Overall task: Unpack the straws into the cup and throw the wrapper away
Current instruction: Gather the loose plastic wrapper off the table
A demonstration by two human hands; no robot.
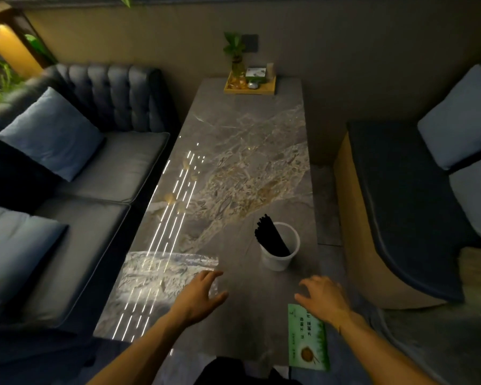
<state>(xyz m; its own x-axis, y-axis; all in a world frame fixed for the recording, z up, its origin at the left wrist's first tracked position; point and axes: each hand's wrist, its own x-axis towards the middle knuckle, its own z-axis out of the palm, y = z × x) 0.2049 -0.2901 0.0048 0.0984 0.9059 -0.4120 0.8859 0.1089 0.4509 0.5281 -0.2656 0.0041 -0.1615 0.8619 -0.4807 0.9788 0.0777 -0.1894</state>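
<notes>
Dim room, long grey marble-patterned table (242, 151) running away from the camera, streaks of reflected light down its left side.

White plastic cup (280, 251) stands upright on the table's near right part. A bundle of black straws (271, 234) sits in it, leaning up and to the left, tips well above the rim.

Clear crinkled plastic wrapper (167, 270) lies flat on the table's near left — glossy, catching the light, apparently empty.

Left hand (199, 294) reaches over the wrapper's right edge, fingers spread apart, thumb out; whether the fingertips touch the plastic cannot be told. Nothing is gripped.

Right hand (321, 297) hovers palm-down just below the cup, fingers loosely splayed and curled, empty. Its wrist lies over the top of a green printed card (307, 343) that rests at the table's near right corner.

Far end of the table: a shallow wooden tray (250, 88) holding a small green plant in a glass vase (236, 56) and a few small boxes.

Dark blue tufted sofa (95, 151) with light blue cushions to the left — a dark-cushioned bench (400, 204) to the right.
</notes>
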